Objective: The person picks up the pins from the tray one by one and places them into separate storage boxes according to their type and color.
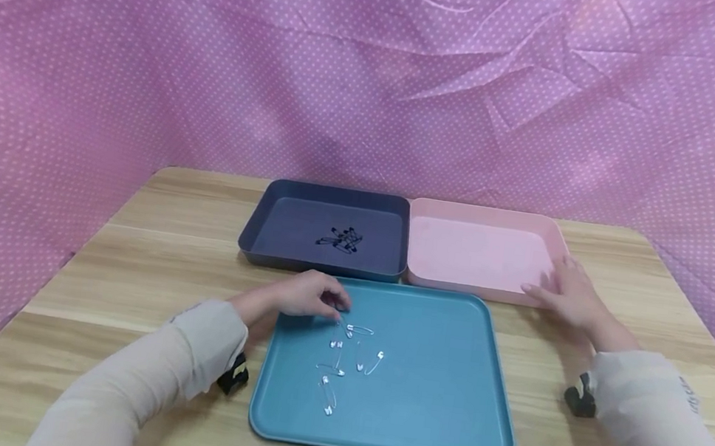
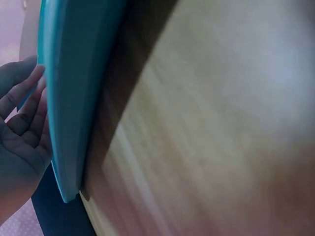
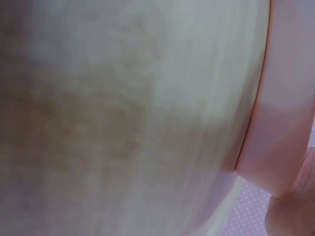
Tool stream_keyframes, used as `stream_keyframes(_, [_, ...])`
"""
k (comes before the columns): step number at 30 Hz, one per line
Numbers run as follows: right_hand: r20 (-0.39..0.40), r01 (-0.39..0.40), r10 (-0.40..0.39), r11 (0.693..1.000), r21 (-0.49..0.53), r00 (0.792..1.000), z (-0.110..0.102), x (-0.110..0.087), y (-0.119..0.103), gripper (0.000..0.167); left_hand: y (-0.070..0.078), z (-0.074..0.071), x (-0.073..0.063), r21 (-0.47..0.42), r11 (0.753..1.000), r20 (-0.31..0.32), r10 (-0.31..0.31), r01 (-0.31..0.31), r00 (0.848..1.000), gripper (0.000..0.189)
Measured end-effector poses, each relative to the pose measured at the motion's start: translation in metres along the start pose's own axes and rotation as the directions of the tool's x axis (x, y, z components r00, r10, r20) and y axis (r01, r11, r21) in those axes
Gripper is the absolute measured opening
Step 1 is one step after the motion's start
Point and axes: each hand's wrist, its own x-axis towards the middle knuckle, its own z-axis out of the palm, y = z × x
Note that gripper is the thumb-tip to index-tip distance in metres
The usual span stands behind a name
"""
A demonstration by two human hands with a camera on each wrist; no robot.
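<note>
In the head view, my left hand (image 1: 311,295) is over the back left of the teal tray (image 1: 432,381). Its thumb and forefinger pinch what looks like one end of a silver safety pin (image 1: 345,328); the fingers partly hide it. Several more silver safety pins (image 1: 328,392) lie loose on the teal tray's left half. In the left wrist view, the thumb and forefinger meet beyond the tray's edge. My right hand (image 1: 572,298) rests at the front right corner of the pink tray (image 1: 470,291), fingers relaxed, with no object seen in it.
Behind the teal tray stands a dark blue tray (image 1: 290,226) with a small heap of black safety pins (image 1: 342,240), side by side with the pink tray. All stand on a wooden table (image 1: 144,271). A pink dotted cloth (image 1: 345,102) hangs around the back and sides.
</note>
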Motion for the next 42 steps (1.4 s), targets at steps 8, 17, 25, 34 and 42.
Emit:
stream_keyframes(8, [0.009, -0.001, 0.001, 1.000, -0.011, 1.000, 0.000, -0.001, -0.001, 0.091, -0.005, -0.001, 0.007, 0.052, 0.999, 0.025, 0.008, -0.009, 1.000, 0.005])
stream_keyframes(17, [0.023, -0.004, 0.005, 1.000, -0.016, 1.000, 0.000, -0.003, -0.001, 0.092, -0.005, 0.000, 0.011, 0.055, 0.998, 0.039, -0.001, -0.001, 0.999, 0.003])
stream_keyframes(25, [0.026, -0.004, 0.004, 1.000, -0.026, 1.000, -0.001, -0.002, -0.001, 0.093, -0.009, 0.000, 0.012, 0.032, 0.999, 0.036, -0.014, 0.012, 0.999, 0.003])
stream_keyframes(34, [0.038, -0.010, 0.011, 1.000, -0.028, 0.999, -0.001, -0.004, -0.003, 0.093, -0.013, 0.002, 0.014, 0.048, 0.999, 0.003, -0.014, 0.014, 1.000, 0.003])
stream_keyframes(42, [0.021, 0.014, -0.013, 0.999, -0.036, 1.000, -0.001, -0.001, -0.003, 0.093, -0.011, 0.003, 0.014, 0.009, 1.000, 0.002, 0.004, -0.004, 1.000, 0.004])
